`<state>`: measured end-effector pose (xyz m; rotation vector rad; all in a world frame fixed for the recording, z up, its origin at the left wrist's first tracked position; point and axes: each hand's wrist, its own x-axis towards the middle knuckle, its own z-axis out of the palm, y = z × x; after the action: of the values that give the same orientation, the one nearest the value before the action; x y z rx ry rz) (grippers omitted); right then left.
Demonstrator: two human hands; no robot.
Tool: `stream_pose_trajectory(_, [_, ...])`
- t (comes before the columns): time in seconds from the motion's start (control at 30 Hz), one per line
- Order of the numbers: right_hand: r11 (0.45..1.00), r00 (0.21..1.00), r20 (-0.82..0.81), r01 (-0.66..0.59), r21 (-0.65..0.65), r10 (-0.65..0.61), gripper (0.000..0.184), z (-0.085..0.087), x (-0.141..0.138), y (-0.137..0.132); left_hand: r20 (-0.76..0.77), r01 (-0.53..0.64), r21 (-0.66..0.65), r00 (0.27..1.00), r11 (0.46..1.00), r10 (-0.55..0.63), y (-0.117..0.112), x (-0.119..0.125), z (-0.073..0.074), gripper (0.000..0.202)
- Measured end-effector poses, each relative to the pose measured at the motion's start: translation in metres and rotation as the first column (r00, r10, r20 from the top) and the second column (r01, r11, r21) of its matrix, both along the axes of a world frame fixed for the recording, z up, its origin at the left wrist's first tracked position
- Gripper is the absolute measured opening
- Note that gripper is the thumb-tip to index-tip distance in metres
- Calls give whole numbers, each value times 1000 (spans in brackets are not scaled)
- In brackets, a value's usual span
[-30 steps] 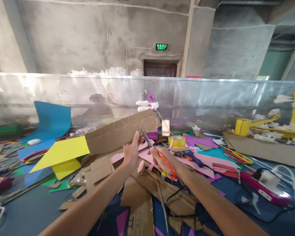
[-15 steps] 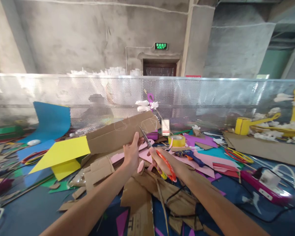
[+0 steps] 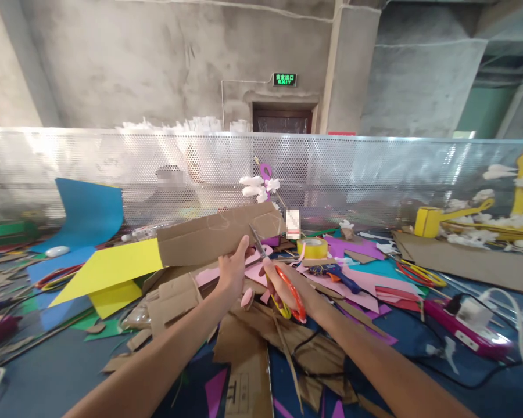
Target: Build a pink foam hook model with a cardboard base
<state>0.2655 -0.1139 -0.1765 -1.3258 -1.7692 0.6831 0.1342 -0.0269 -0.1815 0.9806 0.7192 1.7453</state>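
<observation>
My left hand point(image 3: 233, 270) grips the lower edge of a long brown cardboard strip point(image 3: 209, 235) with pencilled outlines on it and a yellow paper end point(image 3: 108, 267) to the left. It holds the strip raised over the table. My right hand point(image 3: 283, 284) is closed through the red and yellow handles of a pair of scissors point(image 3: 279, 276). The blades point up and left and meet the strip's lower edge just right of my left thumb.
Cardboard offcuts point(image 3: 253, 337) and coloured paper scraps cover the dark blue table. A yellow tape roll point(image 3: 312, 248), a blue-handled tool point(image 3: 337, 276) and a pink power strip point(image 3: 466, 328) lie to the right. A perforated metal screen point(image 3: 366, 174) closes the far side.
The strip and both hands have sunk slightly and drifted a little right. The scissors stay at the strip's lower edge.
</observation>
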Motion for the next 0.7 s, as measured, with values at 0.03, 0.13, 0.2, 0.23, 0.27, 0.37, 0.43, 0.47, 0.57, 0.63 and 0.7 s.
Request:
stream_pose_trajectory(0.03, [1000,1000,-14,-4,1,4,71,-1,1,1,-24,3,-1,1000,1000,-3,1,0,-2,40])
stream_pose_trajectory(0.13, [1000,999,-40,5,-14,-6,72,-4,1,2,-61,7,-9,998,1000,-8,0,3,-6,40])
stream_pose_trajectory(0.2, [999,998,-52,28,-23,-29,73,-4,-1,2,-67,10,-5,998,1000,-10,-1,5,-6,41])
stream_pose_trajectory(0.23, [999,997,-59,38,-22,-40,74,-4,-2,2,-66,10,-3,998,1000,-10,-1,6,-5,41])
stream_pose_trajectory(0.27, [999,997,-65,45,-15,-46,74,-5,-4,1,-63,8,-2,998,1000,-8,-2,6,-5,41])
stream_pose_trajectory(0.37, [999,997,-67,41,8,-40,74,-4,-6,1,-57,6,-5,998,1000,-6,0,5,-5,42])
stream_pose_trajectory(0.43, [999,997,-65,39,21,-38,72,-4,-7,1,-65,13,-4,998,1000,-14,2,3,-6,42])
stream_pose_trajectory(0.47, [999,997,-65,41,26,-39,72,-3,-6,1,-73,20,-2,997,1000,-20,3,2,-7,42])
stream_pose_trajectory(0.57, [998,997,-55,52,39,-50,73,-4,-4,3,-94,43,5,995,999,-42,4,2,-10,41])
stream_pose_trajectory(0.63, [997,997,-51,64,47,-62,74,-6,-3,5,-87,53,3,995,999,-53,2,4,-10,41])
stream_pose_trajectory(0.7, [996,995,-61,76,49,-73,75,-8,-4,7,-62,60,-5,996,998,-60,-1,6,-8,41])
